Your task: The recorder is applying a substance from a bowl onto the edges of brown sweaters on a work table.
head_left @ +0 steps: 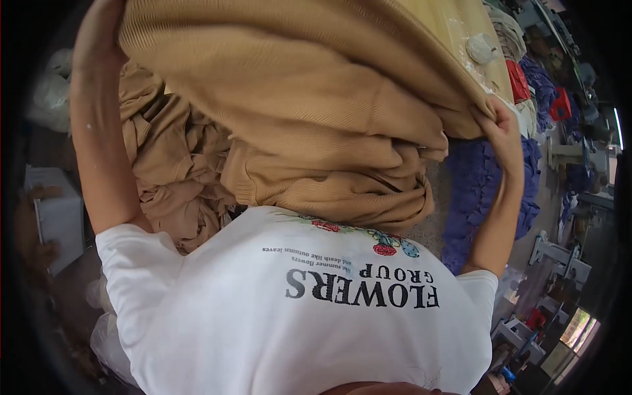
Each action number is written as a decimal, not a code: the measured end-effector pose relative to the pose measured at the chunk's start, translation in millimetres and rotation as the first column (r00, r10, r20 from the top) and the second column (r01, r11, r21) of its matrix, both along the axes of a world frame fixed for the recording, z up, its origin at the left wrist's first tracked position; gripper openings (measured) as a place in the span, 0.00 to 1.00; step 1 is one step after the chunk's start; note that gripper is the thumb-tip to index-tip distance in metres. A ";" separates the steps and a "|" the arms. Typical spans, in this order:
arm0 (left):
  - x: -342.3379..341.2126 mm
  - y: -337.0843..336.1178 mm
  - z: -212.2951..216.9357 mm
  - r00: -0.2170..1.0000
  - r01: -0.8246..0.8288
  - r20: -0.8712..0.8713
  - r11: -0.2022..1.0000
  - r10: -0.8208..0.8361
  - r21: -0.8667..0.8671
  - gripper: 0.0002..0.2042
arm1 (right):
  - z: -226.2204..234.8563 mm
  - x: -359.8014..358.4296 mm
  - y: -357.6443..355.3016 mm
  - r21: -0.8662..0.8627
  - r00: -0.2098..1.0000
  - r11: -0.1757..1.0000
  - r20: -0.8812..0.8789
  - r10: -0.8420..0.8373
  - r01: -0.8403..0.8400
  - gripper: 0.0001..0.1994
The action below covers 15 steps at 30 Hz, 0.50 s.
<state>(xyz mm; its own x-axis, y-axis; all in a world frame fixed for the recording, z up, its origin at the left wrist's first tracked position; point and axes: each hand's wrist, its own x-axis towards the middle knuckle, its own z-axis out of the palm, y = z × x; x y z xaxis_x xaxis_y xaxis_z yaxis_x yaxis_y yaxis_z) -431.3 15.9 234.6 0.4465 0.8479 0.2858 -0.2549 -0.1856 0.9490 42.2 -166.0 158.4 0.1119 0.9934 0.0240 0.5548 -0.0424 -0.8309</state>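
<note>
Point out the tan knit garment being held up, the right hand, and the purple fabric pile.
tan knit garment (296, 85), head view, ribbed middle.
right hand (498, 122), head view, knuckles.
purple fabric pile (475, 191), head view, centre folds.

Both arms raised, right hand (497, 122) fisted.

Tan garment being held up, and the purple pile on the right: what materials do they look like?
Tan ribbed garment: looks like knitted fabric, matte, soft; fine parallel ribs and limp folds show it. Fibre cannot be told. Purple ruffled pile: apparently thin cloth, matte, with gathered, frilly edges. Right hand pinches the tan edge; left hand lifts the other side.
</note>
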 end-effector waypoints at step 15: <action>62.5 -5.7 -171.0 0.908 -0.251 -0.417 0.852 0.043 -0.460 0.10 | -93.9 121.7 30.5 -0.253 0.844 0.899 -0.324 -0.427 0.357 0.08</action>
